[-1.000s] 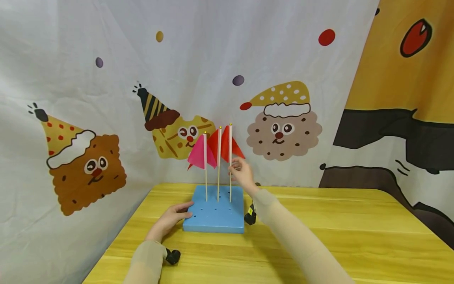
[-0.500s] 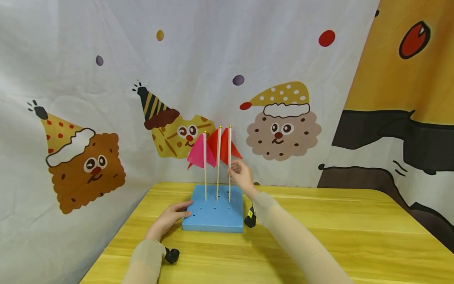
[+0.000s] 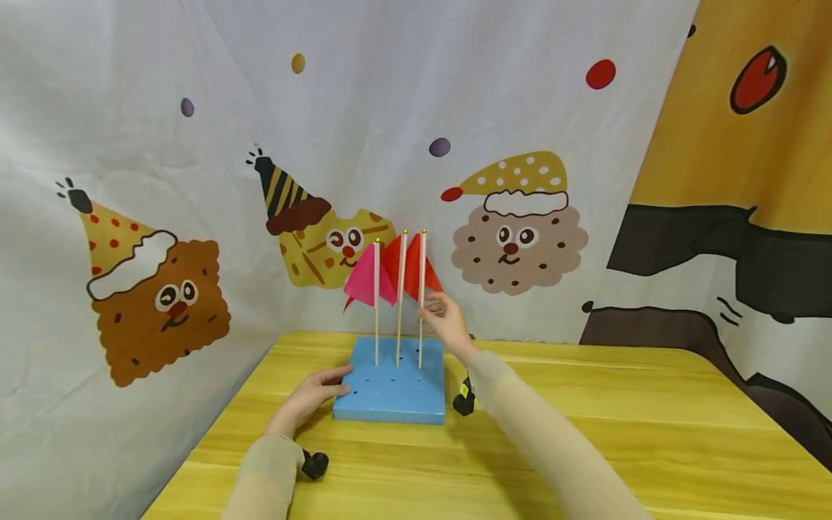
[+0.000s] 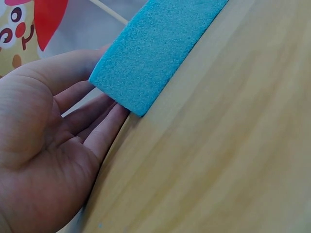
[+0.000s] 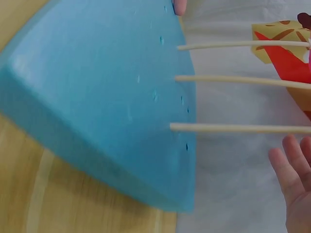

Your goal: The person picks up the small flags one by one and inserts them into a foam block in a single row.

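Observation:
A blue foam block with small holes lies flat on the table, and three stick flags stand upright in it in a row. From left to right these are a pink flag, a red flag and another red flag. My right hand pinches the rightmost stick just below its cloth; three of its fingers show in the right wrist view beside that stick. My left hand holds the block's left edge, thumb over the top and other fingers low at its side.
The wooden table extends widely to the right of the block. Behind it hangs a white cloth printed with cartoon biscuits and cheese. A black wrist device sits at the left cuff, another at the right.
The rightmost red flag has sunk slightly relative to its neighbours, with my right hand staying on its stick and lowering a little. My left hand keeps its place on the block.

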Action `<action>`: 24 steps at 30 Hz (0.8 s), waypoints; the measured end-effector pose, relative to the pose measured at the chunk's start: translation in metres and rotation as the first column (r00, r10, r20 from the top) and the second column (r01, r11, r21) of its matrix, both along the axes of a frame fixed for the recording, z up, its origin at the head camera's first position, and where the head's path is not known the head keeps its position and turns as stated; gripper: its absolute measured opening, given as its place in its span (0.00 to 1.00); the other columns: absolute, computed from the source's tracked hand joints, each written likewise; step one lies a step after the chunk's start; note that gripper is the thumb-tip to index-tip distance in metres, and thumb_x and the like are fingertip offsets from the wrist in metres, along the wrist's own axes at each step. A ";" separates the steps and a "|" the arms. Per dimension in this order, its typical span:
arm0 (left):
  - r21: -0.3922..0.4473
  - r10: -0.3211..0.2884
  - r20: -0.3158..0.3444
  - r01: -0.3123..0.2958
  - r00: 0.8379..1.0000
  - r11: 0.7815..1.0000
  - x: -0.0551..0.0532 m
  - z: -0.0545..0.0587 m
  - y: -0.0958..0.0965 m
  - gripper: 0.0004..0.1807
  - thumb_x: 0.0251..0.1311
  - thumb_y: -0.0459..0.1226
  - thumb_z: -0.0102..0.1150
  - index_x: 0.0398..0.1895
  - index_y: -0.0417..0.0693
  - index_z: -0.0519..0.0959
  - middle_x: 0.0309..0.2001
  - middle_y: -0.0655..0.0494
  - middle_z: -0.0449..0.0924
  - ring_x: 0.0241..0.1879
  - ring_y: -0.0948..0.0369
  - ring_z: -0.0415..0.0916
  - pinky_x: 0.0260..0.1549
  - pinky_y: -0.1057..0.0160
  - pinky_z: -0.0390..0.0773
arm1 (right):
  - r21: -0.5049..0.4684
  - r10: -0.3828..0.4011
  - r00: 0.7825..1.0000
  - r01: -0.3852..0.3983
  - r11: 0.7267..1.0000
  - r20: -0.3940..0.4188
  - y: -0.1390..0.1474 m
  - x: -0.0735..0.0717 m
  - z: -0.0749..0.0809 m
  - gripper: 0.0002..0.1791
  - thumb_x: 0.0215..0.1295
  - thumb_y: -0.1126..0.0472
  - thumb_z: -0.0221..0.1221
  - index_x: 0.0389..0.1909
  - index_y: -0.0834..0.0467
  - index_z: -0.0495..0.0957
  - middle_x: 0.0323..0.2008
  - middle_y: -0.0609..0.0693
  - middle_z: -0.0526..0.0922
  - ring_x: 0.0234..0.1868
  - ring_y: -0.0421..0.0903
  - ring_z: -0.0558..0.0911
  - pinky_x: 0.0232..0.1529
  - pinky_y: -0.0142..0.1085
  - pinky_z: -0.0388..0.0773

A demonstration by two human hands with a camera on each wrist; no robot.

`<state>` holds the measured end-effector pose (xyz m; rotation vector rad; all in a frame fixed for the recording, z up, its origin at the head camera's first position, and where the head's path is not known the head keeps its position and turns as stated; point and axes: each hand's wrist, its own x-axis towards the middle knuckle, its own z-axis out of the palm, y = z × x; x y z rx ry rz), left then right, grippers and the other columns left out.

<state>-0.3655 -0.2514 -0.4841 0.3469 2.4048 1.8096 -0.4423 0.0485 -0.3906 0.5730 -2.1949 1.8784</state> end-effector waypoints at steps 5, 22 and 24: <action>-0.002 -0.007 -0.001 0.007 1.000 1.000 -0.002 -0.001 0.004 0.29 0.64 0.39 0.63 0.68 0.44 0.70 0.68 0.41 0.64 0.69 0.42 0.57 0.64 0.41 0.60 | 0.035 -0.020 1.000 0.020 0.999 0.002 0.030 0.002 -0.004 0.23 0.71 0.58 0.57 0.60 0.66 0.71 0.47 0.69 0.79 0.38 0.53 0.84 0.37 0.43 0.83; 0.052 -0.002 0.028 0.001 1.000 0.999 0.000 0.002 -0.016 0.31 0.67 0.37 0.59 0.71 0.40 0.65 0.70 0.37 0.58 0.69 0.42 0.56 0.64 0.44 0.61 | 0.119 -0.176 0.984 0.171 0.978 0.037 0.131 0.003 -0.040 0.19 0.74 0.53 0.52 0.54 0.65 0.73 0.45 0.66 0.77 0.44 0.64 0.81 0.37 0.49 0.83; 0.069 -0.009 0.044 0.006 0.999 0.998 0.001 0.007 -0.019 0.31 0.68 0.36 0.57 0.72 0.40 0.62 0.71 0.37 0.57 0.69 0.43 0.57 0.64 0.46 0.63 | 0.146 -0.183 0.982 0.173 0.974 0.056 0.140 0.005 -0.041 0.20 0.74 0.54 0.52 0.54 0.66 0.73 0.46 0.67 0.77 0.45 0.65 0.80 0.38 0.51 0.82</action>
